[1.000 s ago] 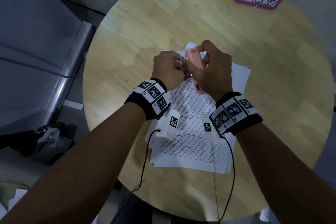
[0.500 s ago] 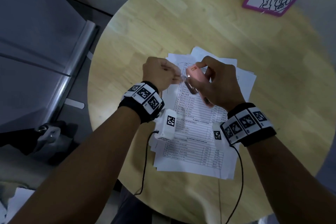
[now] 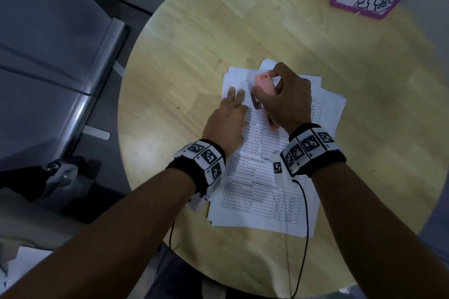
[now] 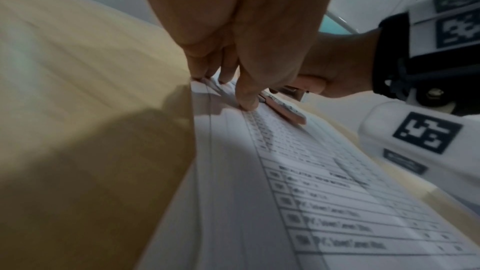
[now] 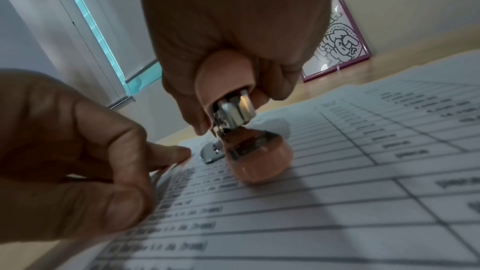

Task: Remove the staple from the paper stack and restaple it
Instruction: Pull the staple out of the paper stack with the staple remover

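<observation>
The left hand (image 3: 229, 119) has been brought down from the lifted pinch and is now laid on the paper stack (image 3: 264, 177), fingers straight, pressing its near-left corner on the round wooden table (image 3: 194, 43). The pink stapler (image 3: 263, 91) is gripped in the right hand's (image 3: 289, 102) curled fingers, base set on the sheets, long axis running away from the body, nose pointed at that far corner; restapling looks imminent.

Dim bluish light, soft shadows under hands (image 4: 246, 34), motion blur, wide-angle bending at edges

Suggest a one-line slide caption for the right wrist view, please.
Right hand grips a pink stapler above the paper stack while left-hand fingers steady its corner.
</observation>
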`<state>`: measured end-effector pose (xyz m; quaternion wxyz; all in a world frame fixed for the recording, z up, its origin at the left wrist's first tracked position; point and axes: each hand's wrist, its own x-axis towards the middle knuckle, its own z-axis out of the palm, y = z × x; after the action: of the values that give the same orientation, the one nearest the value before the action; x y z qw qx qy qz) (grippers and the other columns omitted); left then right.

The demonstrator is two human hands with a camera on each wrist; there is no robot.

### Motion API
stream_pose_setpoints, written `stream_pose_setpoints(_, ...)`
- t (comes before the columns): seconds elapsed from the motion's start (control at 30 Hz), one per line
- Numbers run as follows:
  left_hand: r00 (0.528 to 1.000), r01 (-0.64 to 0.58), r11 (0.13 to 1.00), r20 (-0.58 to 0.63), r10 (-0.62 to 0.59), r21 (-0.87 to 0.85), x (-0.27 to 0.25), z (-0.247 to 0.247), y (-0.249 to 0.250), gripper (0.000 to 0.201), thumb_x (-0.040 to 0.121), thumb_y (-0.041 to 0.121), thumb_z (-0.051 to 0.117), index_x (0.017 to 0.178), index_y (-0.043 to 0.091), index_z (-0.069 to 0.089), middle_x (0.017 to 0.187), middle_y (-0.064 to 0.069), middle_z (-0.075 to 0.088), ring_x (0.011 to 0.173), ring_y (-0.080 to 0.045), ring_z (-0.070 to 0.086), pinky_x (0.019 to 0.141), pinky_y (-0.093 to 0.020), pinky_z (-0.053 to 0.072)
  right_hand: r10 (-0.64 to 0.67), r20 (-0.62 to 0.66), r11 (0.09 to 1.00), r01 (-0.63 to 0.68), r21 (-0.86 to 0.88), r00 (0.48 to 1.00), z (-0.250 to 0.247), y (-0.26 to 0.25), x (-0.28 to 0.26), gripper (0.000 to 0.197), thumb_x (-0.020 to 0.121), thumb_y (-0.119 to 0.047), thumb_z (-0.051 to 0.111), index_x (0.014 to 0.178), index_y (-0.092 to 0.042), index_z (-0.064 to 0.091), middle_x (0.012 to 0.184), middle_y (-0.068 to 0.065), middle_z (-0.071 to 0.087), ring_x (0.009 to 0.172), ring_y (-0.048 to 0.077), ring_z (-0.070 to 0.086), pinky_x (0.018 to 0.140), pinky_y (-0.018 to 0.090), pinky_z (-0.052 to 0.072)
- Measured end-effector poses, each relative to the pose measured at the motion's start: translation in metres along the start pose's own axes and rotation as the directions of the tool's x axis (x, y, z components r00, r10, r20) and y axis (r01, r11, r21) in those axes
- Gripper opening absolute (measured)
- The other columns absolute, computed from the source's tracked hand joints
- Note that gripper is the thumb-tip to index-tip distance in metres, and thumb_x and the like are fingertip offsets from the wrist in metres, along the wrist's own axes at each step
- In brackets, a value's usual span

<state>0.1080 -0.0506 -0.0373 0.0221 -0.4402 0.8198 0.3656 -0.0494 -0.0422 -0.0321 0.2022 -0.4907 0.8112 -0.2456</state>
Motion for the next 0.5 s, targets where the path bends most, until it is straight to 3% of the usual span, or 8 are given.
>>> stream_pose_setpoints(0.13,0.998,-0.016,0.994,0.061,0.009,0.105,-0.002,-0.001,0.006,0.033,0.083,-0.004,0.061,0.115,-0.003,0.055,0.163,-0.018,0.012,0.152,-0.034,0.003,0.111,-0.046,0.038,0.007,0.002,0.999,-0.007,-0.032,1.0,0.003,-0.006,0.005,0.035,0.08,-0.046,0.075,0.098,-0.019,0.062,0.061,-0.005,0.064,0.063,0.024,0.066,0.06,0.036,0.055)
stream_pose_setpoints(0.27,0.996,-0.021,0.991,0.085,0.01,0.134,-0.005,-0.004,0.01,0.038,0.091,-0.004,0.05,0.128,-0.003,0.045,0.163,-0.02,0.002,0.151,-0.035,-0.005,0.118,-0.044,0.024,-0.017,0.009,0.999,0.017,-0.04,1.0,0.004,-0.007,0.008,0.035,0.081,-0.047,0.073,0.098,-0.019,0.062,0.066,-0.001,0.07,0.063,0.025,0.068,0.062,0.042,0.058)
stream_pose_setpoints(0.37,0.996,-0.024,0.99,0.084,0.012,0.139,-0.005,-0.004,0.012,0.04,0.094,-0.002,0.042,0.134,-0.004,0.041,0.163,-0.021,0.0,0.151,-0.036,-0.007,0.12,-0.043,0.015,-0.021,0.024,0.999,0.021,-0.027,1.0,0.003,-0.005,0.01,0.033,0.081,-0.046,0.073,0.098,-0.02,0.062,0.065,-0.003,0.07,0.06,0.019,0.067,0.059,0.036,0.056)
stream_pose_setpoints(0.43,0.996,-0.036,0.991,0.088,0.024,0.132,-0.004,-0.003,0.011,0.042,0.094,-0.001,0.039,0.136,-0.005,0.039,0.162,-0.024,0.001,0.151,-0.038,-0.008,0.122,-0.043,0.008,0.021,-0.004,1.0,-0.021,0.006,1.0,0.007,-0.006,0.011,0.031,0.08,-0.043,0.076,0.095,-0.02,0.062,0.054,-0.013,0.06,0.051,0.005,0.059,0.053,0.025,0.047)
stream_pose_setpoints(0.5,0.995,-0.043,0.991,0.093,0.031,0.125,-0.004,-0.003,0.01,0.044,0.095,0.001,0.037,0.138,-0.006,0.038,0.161,-0.026,0.001,0.15,-0.039,-0.008,0.122,-0.044,0.005,0.077,-0.042,0.997,-0.076,0.027,0.996,0.013,-0.01,0.014,0.028,0.079,-0.041,0.077,0.09,-0.023,0.059,0.05,-0.017,0.053,0.048,0.003,0.055,0.052,0.022,0.043)
